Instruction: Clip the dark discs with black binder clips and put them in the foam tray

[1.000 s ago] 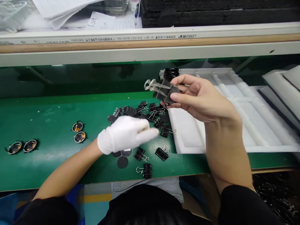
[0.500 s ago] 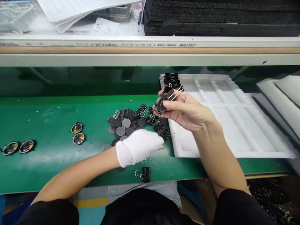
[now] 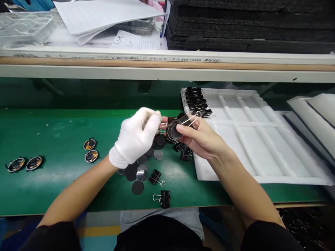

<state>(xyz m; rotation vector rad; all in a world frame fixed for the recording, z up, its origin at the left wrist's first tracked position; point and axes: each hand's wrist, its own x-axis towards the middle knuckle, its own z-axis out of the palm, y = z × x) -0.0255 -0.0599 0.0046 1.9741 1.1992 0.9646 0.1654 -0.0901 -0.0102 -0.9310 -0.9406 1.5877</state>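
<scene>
My left hand (image 3: 136, 137), in a white glove, is closed with thumb and fingers pinched at the wire handles of a black binder clip (image 3: 170, 120), partly hidden by the fingers. My bare right hand (image 3: 202, 134) grips a small bundle of round dark lenses (image 3: 175, 131), its thumb on the front one. Another binder clip (image 3: 185, 120) sits on this bundle, its silver handles pointing right. Below the hands, loose round lenses (image 3: 142, 173) and dark discs (image 3: 137, 187) lie on the green table. Two binder clips, one (image 3: 156, 177) above the other (image 3: 165, 199), lie near the front edge.
A white compartment tray (image 3: 261, 153) stands right, with a row of clipped bundles (image 3: 195, 99) in its left column. Several round metal-rimmed pieces (image 3: 91, 156) lie left. A shelf edge (image 3: 157, 71) crosses behind. White foam sheets (image 3: 316, 115) are far right; more clips (image 3: 306, 223) lie below right.
My left hand has moved up and left from the clips beside the tray, to the left side of the bundle. My right hand has come slightly down and still holds the bundle.
</scene>
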